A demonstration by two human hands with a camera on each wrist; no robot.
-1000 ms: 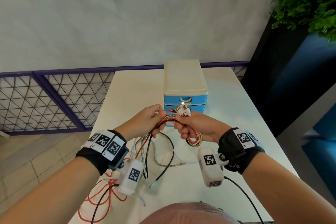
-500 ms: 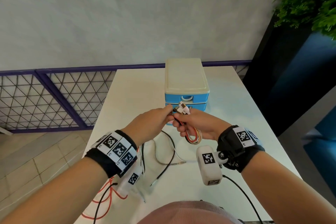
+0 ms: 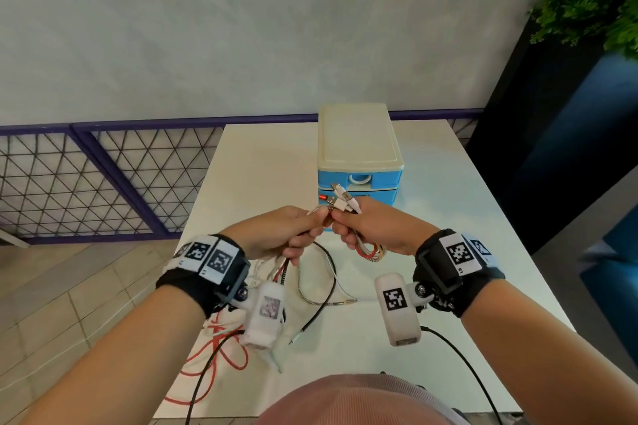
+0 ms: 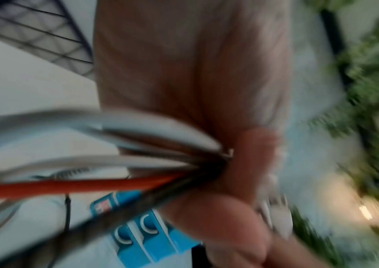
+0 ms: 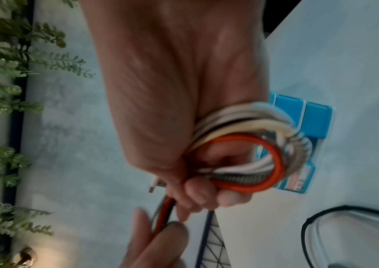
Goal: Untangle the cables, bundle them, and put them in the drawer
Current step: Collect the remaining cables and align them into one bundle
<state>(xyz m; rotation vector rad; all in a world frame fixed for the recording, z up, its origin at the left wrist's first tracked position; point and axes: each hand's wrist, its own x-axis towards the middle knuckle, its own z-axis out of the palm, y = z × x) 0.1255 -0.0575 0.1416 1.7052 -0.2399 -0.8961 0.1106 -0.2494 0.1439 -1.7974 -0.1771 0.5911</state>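
So the white counter point(image 3: 262, 162) has a blue drawer unit point(image 3: 359, 179) at the back, drawers closed. Just in front of it, above the counter, the right hand point(image 3: 376, 228) is fisted around a coiled cable bundle point(image 3: 371, 250), plugs poking out the top. Left hand point(image 3: 279, 231) is clamped on the loose cables point(image 3: 310, 286), which trail down onto the counter.

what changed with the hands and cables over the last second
The left hand slid along the cable strands toward the right hand until they met in front of the blue drawer unit. The right hand kept gripping the coiled cable bundle. Loose cables still trail on the table; drawers stayed closed.
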